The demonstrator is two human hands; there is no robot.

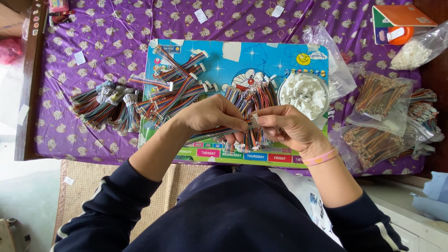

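Nearest the camera are the person's dark navy sleeves with white stripes (112, 205), reaching out over a low table. Just beyond the hands, a round clear plastic bowl (282, 88) holds small white plastic connector housings (304, 92); on the right, clear plastic bags (380, 100) hold bundles of multicoloured wire. The left hand (212, 114) is closed around a flat multicoloured ribbon wire harness (210, 134), fingers pinched together on it near its end. The right hand (287, 126), with a pink wristband, pinches a small white connector (255, 120) against that wire end between thumb and fingertips. Under them lies a blue cartoon-printed board (261, 56) with loose harnesses heaped on it, on a purple patterned cloth (116, 32). A woven mat (84, 182) covers the floor at near left.
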